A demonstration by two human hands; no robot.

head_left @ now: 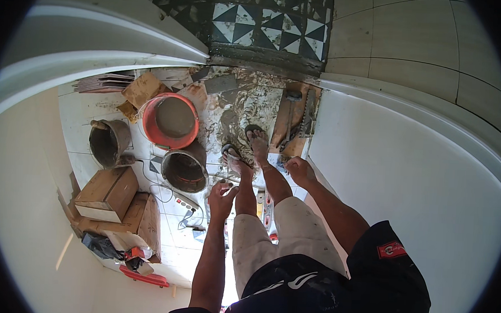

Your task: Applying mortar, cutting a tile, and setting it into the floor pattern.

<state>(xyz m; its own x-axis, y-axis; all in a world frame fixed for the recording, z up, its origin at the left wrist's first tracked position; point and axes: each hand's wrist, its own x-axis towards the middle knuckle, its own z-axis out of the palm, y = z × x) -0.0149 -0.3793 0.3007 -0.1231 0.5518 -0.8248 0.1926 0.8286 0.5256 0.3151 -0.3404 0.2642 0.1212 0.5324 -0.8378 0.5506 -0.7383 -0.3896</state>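
Observation:
My left hand hangs beside my left leg with its fingers apart and nothing visible in them. Near it stands a dark bucket with grey residue inside. My right hand is loosely curled in front of the right leg, and no object shows in it. Past that hand lies a brown board with a dark long-handled tool on it. An orange-red bucket of grey wet mix stands farther left. Another dark bucket has a handle-like piece at its rim.
My sandaled feet stand on a mortar-smeared floor. Patterned tiles lie beyond the doorway threshold. Cardboard boxes, a power strip with cable and stacked tiles are at left. A white wall bounds the right; a spirit level shows between my legs.

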